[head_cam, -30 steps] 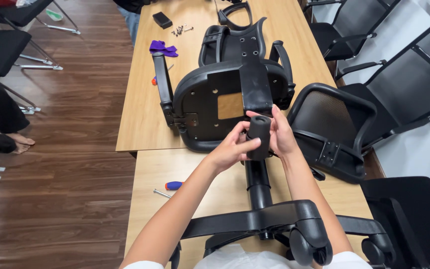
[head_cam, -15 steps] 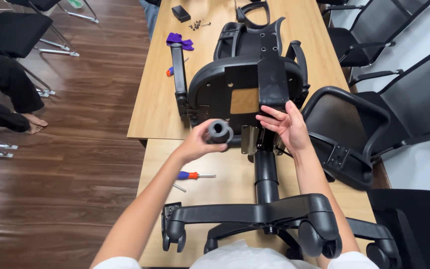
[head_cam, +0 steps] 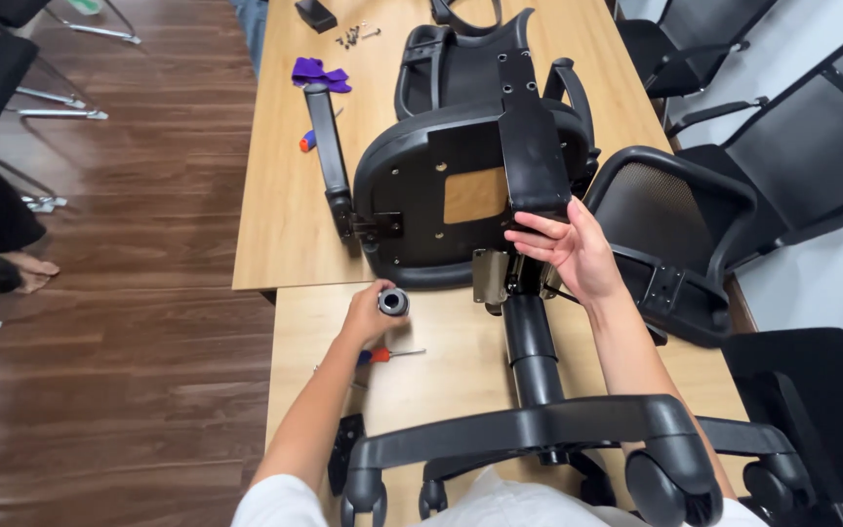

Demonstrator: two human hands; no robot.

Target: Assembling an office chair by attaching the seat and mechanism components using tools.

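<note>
Office chair point(head_cam: 480, 185) is lying flipped on the wooden table point(head_cam: 280, 234), underside of the seat facing up, with its gas column point(head_cam: 531, 346) pointing back toward the wheeled base point(head_cam: 539, 434) near the person's chest. Right hand point(head_cam: 568, 252) sits at the tilt mechanism point(head_cam: 500, 273) under the seat, fingers loosely spread and resting against the black back bracket point(head_cam: 534, 156), not really clamping anything. Left hand point(head_cam: 368, 314) is down on the table, fingers curled around a short black sleeve point(head_cam: 393, 302), hollow end up. A red-handled screwdriver point(head_cam: 387, 355) lies just beside that hand. Farther up there's purple cloth point(head_cam: 319, 73) and some loose screws point(head_cam: 355, 35).
</note>
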